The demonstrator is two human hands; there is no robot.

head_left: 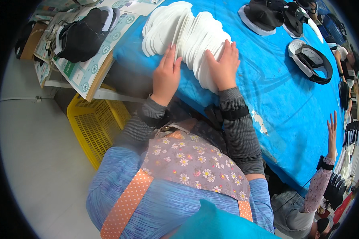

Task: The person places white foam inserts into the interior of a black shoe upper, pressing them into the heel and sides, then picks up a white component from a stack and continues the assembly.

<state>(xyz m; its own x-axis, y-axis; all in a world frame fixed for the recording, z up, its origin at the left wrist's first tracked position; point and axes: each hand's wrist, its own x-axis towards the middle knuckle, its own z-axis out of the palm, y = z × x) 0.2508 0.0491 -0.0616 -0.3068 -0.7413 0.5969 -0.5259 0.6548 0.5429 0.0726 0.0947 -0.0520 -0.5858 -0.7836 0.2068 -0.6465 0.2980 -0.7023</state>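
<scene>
Both hands' grip, insole stack underside hidden

The scene is evenly and brightly lit, with only soft shadows cast. Straight edges are bent toward the dark fisheye rim, where detail is blurred.

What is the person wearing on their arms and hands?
Both hands, the left hand and the right hand, are bare, with no gloves. Each forearm wears a snug grey ribbed sleeve cover with fine stripes. A black strap wraps each wrist. Above the covers, the shirt sleeves are blue.
</scene>
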